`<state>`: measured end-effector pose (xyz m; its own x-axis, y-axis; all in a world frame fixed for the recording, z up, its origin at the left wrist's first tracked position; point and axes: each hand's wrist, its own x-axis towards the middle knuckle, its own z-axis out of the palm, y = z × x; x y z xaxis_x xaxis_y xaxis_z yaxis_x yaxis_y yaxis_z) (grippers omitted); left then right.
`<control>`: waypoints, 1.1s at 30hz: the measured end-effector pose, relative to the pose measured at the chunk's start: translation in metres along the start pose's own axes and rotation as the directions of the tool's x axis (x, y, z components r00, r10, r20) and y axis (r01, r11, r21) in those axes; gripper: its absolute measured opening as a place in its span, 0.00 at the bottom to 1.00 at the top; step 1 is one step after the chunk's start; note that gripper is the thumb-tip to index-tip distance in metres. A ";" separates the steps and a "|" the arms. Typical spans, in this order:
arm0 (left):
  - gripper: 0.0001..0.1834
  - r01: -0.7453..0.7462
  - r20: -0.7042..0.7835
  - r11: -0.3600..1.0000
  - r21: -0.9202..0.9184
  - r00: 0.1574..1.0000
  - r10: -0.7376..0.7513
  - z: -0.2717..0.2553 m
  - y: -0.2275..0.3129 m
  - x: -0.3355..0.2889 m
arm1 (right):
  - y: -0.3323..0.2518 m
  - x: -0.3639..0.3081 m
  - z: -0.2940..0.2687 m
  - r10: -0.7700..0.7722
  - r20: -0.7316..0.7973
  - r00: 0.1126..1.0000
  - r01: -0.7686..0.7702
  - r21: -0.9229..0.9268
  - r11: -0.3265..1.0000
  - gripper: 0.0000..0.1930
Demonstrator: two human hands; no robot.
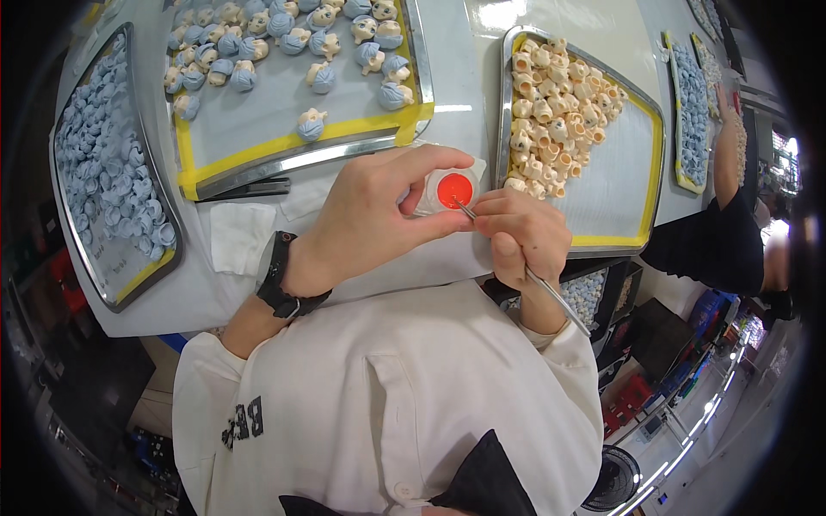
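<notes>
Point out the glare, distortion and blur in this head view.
Head view: overhead light glares white on the table and the right tray's metal rim; fisheye bending curves the tray edges toward a black rim; the hands and red paint pot are sharp, the background at lower right blurred.

We sat at a pale grey tabletop [456, 95] that caught a bright glare of overhead light. Below it to the right we saw a dark floor [688, 413] with light strips, a round fan [613, 478], red crates [628, 400], and dark shelving [77, 387] at left.
</notes>
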<state>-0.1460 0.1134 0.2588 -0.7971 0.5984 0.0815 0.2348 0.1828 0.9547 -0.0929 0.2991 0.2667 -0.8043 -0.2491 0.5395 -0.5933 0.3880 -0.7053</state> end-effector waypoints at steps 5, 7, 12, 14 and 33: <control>0.29 0.003 -0.007 1.000 0.005 1.000 -0.003 0.001 -0.001 -0.001 | 0.000 0.000 0.001 -0.017 -0.001 1.000 0.017 -0.017 1.000 0.03; 0.29 0.019 -0.012 1.000 -0.017 1.000 -0.019 0.001 0.000 0.000 | 0.000 0.000 0.001 -0.013 0.003 1.000 0.013 -0.028 1.000 0.03; 0.27 0.009 -0.014 1.000 -0.008 1.000 -0.009 0.001 0.001 0.000 | -0.001 0.000 0.000 -0.010 -0.011 1.000 0.010 -0.016 1.000 0.03; 0.26 0.014 -0.024 1.000 -0.008 1.000 -0.014 0.001 0.001 0.000 | 0.001 -0.001 0.000 -0.012 -0.012 1.000 0.012 -0.008 1.000 0.03; 0.24 -0.113 -0.113 0.989 0.092 0.986 0.124 0.004 -0.007 -0.004 | 0.000 0.002 -0.003 0.022 0.002 1.000 -0.022 0.036 0.999 0.04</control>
<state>-0.1421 0.1131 0.2503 -0.8196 0.5245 0.2306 0.3741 0.1850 0.9088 -0.0945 0.3008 0.2692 -0.8170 -0.2428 0.5231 -0.5766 0.3610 -0.7330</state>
